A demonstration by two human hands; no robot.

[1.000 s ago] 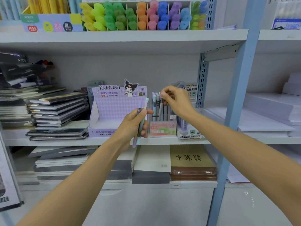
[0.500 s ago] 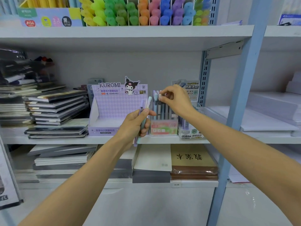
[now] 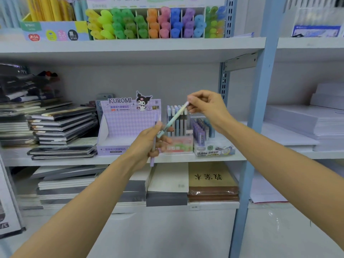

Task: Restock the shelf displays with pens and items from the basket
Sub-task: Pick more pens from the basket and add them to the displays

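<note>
Right hand (image 3: 206, 107) has left the pen box (image 3: 178, 144) and now pinches the mint pen (image 3: 173, 119) by its top, lower end at the left hand (image 3: 147, 146), which grips a purple pen (image 3: 152, 161); likely light, stiff, slick, better held mid-barrel.
</note>
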